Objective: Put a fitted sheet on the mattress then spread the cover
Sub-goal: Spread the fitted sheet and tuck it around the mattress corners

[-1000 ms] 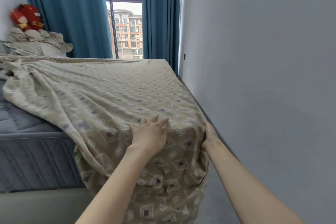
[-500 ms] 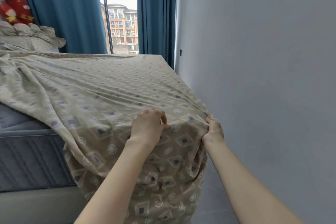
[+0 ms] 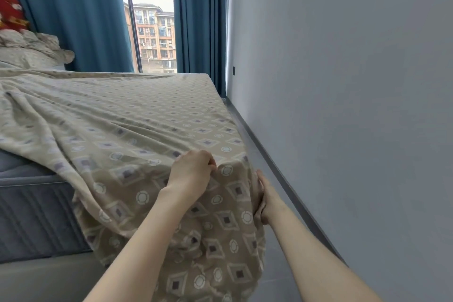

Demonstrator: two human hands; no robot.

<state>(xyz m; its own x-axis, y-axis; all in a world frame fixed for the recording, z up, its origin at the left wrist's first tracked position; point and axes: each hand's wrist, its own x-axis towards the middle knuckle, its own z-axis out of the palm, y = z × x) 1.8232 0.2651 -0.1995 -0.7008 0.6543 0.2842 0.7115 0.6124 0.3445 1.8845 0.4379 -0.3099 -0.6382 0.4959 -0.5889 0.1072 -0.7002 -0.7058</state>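
Right hand (image 3: 264, 197) now lower on corner, grip unclear; left hand (image 3: 193, 174) pinches fitted sheet (image 3: 137, 130). Narrow floor strip (image 3: 263, 162) beside wall (image 3: 343, 105).

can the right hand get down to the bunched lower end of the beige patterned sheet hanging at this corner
Probably yes. The right hand lies against the beige patterned sheet at that corner, and the grey floor beside it shows nothing in the way.
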